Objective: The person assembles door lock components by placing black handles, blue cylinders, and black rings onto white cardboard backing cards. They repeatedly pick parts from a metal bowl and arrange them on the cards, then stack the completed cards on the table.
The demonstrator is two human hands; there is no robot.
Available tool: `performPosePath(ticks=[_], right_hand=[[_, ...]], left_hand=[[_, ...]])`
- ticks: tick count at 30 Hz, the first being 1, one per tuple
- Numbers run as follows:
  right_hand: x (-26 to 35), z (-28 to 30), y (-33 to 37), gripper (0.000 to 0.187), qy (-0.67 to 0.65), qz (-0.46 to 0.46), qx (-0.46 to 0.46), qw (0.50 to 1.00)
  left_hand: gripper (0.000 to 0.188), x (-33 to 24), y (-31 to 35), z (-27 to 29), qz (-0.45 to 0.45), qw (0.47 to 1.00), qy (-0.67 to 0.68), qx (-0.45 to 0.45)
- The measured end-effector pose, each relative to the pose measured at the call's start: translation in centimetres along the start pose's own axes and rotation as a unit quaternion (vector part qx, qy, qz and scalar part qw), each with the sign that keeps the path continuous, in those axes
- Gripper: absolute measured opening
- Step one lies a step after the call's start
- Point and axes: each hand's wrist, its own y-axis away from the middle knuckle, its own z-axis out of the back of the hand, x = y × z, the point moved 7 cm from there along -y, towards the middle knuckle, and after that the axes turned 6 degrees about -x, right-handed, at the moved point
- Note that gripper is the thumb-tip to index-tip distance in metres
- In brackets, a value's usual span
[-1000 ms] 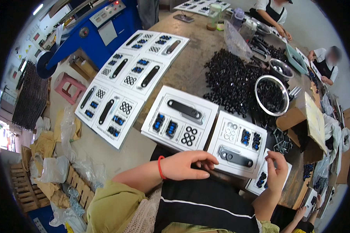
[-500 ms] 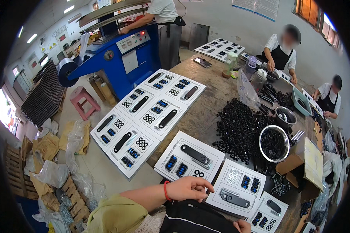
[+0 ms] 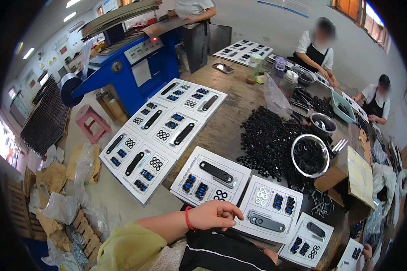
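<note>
My left hand (image 3: 218, 214), a red band at its wrist, hovers over my black apron (image 3: 221, 250) near the left edge of a printed card (image 3: 251, 203). Its fingers are loosely bent and apart, with nothing visible in them. That card carries light washers, black-and-blue hardware and a black flat bar (image 3: 267, 222) under clear film. What seems to be my right hand (image 3: 271, 255) shows only as a bit of skin beside the apron; its fingers are hidden. A larger card (image 3: 212, 178) lies just beyond my left hand, and a smaller one (image 3: 314, 239) to the right.
A large sheet of packed cards (image 3: 165, 131) lies left. Black parts (image 3: 264, 144), a metal bowl (image 3: 310, 156) and a cardboard box (image 3: 348, 176) stand right. Co-workers sit at the far right; another stands by a blue machine (image 3: 135, 67). A hand (image 3: 367, 253) is at the lower right.
The view has shifted a little. My right hand's fingers have dropped out of sight. A hand and more of a card show at the lower right. The standing worker now holds a sheet over the machine.
</note>
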Motion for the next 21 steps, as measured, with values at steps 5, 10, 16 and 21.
performPosePath(ticks=[5, 10, 16, 21], right_hand=[[0.0, -0.2, 0.6, 0.044, 0.018, 0.042, -0.003, 0.999], [2.2, 0.4, 1.4, 0.051, -0.019, 0.084, -0.022, 0.996], [1.1, -0.2, 0.9, 0.053, -0.036, 0.123, -0.038, 0.991], [2.0, 2.3, 1.9, 0.049, -0.093, 0.103, -0.050, 0.989]], left_hand=[[0.029, 0.0, 0.8, 0.4, -0.006, 1.000, -0.014, -0.017], [0.028, -0.5, -0.6, -2.4, 0.034, 0.996, -0.075, 0.020], [0.032, -0.4, -3.5, -7.7, 0.023, 0.981, -0.139, 0.132], [0.036, 1.1, -4.6, -10.3, 0.045, 0.975, -0.141, 0.168]])
